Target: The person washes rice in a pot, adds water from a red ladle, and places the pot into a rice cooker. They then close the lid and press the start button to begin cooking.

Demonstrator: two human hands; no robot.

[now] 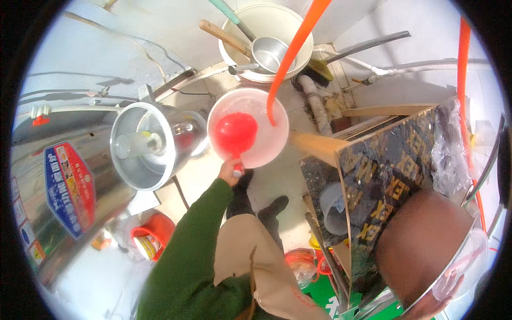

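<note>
My left hand (231, 172), in a green sleeve, grips the handle of a red plastic ladle (236, 130). The ladle's bowl is inside a round whitish bucket (280, 150) that seems to contain water. An orange hose (294, 48) hangs down with its lower end in the same bucket. At the lower right edge, my right hand (446, 294) holds the rim side of a large, blurred brown vessel (424, 244), close to the camera. A clear plastic bowl (476, 256) shows beside those fingers; whether I touch it, I cannot tell.
Left of the bucket stands an open metal cylinder (172, 116), near a steel machine (108, 176) bearing a label. Behind, a cream bucket (296, 24) holds a metal dipper (270, 52). A dark printed plywood board (372, 176) stands right. A red container (158, 228) sits lower left.
</note>
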